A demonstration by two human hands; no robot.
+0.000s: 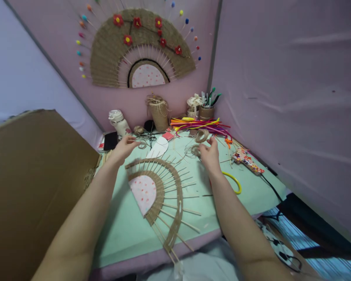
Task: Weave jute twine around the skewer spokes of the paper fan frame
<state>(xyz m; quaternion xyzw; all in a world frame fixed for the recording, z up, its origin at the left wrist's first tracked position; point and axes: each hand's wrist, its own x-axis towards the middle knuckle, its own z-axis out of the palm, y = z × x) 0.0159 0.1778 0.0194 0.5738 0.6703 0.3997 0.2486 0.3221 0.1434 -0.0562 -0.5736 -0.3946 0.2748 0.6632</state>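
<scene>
My left hand (125,149) is above the table's left side, its fingers pinched together. A small loop of twine (142,145) shows just beyond its fingertips; what it pinches is too small to make out. My right hand (210,155) has thumb and fingers closed at a loose tangle of thin twine (190,151). Just behind it is a coiled roll of brown twine (201,136). Between my forearms lies a half-round fan frame (179,195), with thin sticks, brown woven bands and a pink-spotted white centre (143,192).
A finished fan (105,54) with red flowers hangs on the wall. Behind my hands stand a white bottle (119,123), a twine-wrapped cup (159,113) and colourful pipe cleaners (199,124). Yellow-handled scissors (235,182) and a patterned glue gun (247,160) lie right; a cardboard box (41,187) stands left.
</scene>
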